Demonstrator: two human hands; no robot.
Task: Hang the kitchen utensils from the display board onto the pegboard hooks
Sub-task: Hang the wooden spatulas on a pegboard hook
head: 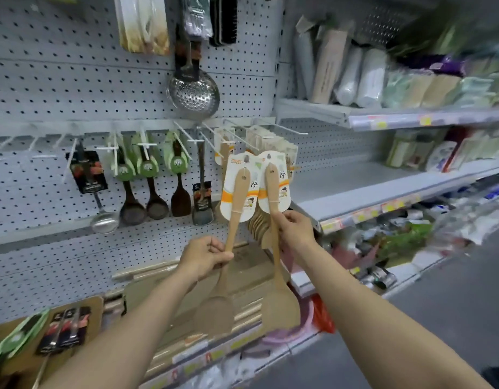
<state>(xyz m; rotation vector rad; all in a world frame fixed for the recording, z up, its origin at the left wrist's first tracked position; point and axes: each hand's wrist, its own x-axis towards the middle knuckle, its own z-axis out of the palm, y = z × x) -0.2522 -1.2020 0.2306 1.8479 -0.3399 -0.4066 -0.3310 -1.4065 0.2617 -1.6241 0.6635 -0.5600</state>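
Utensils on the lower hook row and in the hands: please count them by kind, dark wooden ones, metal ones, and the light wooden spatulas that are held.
Dark wooden utensils with green cards: 3
Metal utensils with black cards: 2
Light wooden spatulas, one in the left hand and one in the right hand: 2
Total: 7

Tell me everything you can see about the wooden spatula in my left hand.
The wooden spatula looks like pale, plain wood, with a long slim handle and a broad flat blade at the bottom. It stands nearly upright, tilted slightly, handle end up, with a small hole near the top. A white and orange printed card is fastened behind the upper handle. The left hand grips the handle about midway, in front of the pegboard, beside a second spatula.
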